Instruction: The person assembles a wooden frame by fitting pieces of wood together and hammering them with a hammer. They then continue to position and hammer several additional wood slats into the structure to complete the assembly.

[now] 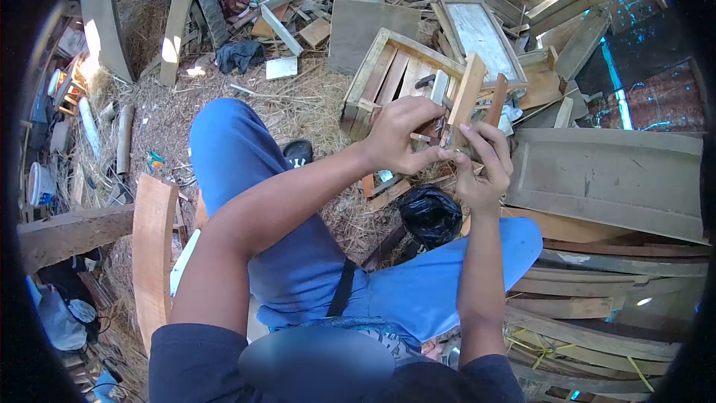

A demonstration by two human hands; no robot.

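Observation:
My left hand (406, 128) is closed in front of a wooden crate (356, 93), its thumb stretched toward my right hand. My right hand (486, 168) has its fingers bent and pinched, with the tips almost meeting the left thumb. Whatever sits between the fingertips is too small to make out. Just beyond the fingers stands a pale wooden block (468, 89), with a thinner reddish-brown wood strip (496, 101) beside it. Inside the crate, near my left fingers, are a white strip (439, 87) and a small dark piece (425, 81).
A black plastic bag (431, 215) lies between my legs. Grey boards (608, 179) and long curved planks (589, 283) are at the right. A framed panel (485, 37) and scrap wood lie beyond the crate. A curved board (153, 246) stands at my left.

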